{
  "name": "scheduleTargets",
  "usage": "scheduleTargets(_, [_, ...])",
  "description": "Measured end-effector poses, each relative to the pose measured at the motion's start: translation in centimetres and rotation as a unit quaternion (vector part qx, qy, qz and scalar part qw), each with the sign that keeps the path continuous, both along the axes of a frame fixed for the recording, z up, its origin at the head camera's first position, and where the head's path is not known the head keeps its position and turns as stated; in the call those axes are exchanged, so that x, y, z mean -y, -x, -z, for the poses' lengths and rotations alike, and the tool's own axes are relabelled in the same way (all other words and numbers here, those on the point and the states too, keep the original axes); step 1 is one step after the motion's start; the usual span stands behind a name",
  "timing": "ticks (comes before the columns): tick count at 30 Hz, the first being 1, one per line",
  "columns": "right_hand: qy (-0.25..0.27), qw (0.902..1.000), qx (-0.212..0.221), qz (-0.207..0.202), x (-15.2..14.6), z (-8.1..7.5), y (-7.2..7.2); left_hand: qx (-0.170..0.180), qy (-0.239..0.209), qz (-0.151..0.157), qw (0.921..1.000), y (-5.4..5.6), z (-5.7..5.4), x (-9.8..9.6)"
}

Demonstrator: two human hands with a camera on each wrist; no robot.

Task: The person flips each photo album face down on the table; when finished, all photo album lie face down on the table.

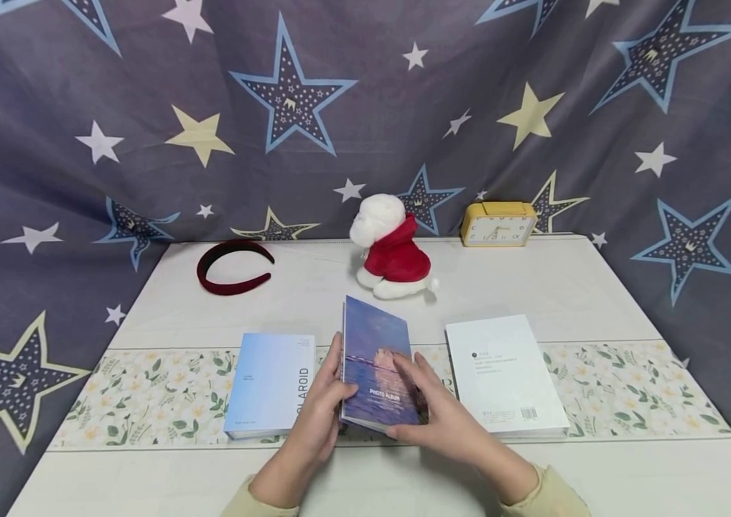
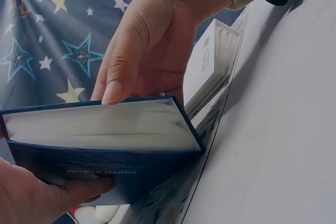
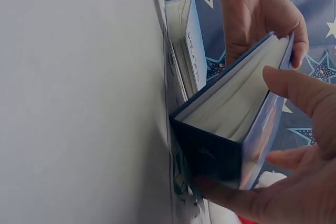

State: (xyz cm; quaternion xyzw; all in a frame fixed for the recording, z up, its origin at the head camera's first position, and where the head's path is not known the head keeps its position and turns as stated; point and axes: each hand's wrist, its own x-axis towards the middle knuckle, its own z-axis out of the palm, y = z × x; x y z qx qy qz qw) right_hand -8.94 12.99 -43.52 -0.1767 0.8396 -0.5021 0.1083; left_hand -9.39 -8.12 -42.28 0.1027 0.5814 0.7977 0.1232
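A blue-purple photo album (image 1: 368,334) with a sunset-over-water cover is held tilted between both hands at the table's middle. My left hand (image 1: 319,413) grips its left edge, the thumb lying on the front cover. My right hand (image 1: 449,424) holds the right side, with fingers on the cover and around the dark spine (image 3: 212,153), and the thumb by the bottom edge. White page edges (image 2: 105,127) face me in the left wrist view. To the left lies a light blue POLAROID album (image 1: 265,380); to the right, a white album (image 1: 508,373) with a barcode.
Behind the albums sits a white plush dog (image 1: 398,251) in a red hoodie. A dark red headband (image 1: 210,276) lies back left, and a yellow clock (image 1: 500,224) stands back right. A floral strip (image 1: 152,395) crosses the white table; a star-patterned curtain (image 1: 365,93) hangs behind.
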Motion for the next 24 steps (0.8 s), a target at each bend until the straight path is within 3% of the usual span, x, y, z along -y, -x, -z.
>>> scheduleTargets(7, [0.009, 0.9993, 0.037, -0.002, -0.2, 0.34, 0.23, 0.008, 0.0, -0.003, 1.0, 0.09, 0.23, 0.34])
scheduleTargets(17, [-0.008, 0.9983, 0.058, -0.005, -0.39, 0.3, 0.15, -0.01, 0.018, -0.007, 0.9998, 0.13, 0.61, 0.62])
scheduleTargets(24, [0.001, 0.9983, 0.053, -0.023, -0.55, 0.3, 0.21, 0.001, 0.082, -0.035, 0.996, 0.18, 0.84, 0.66])
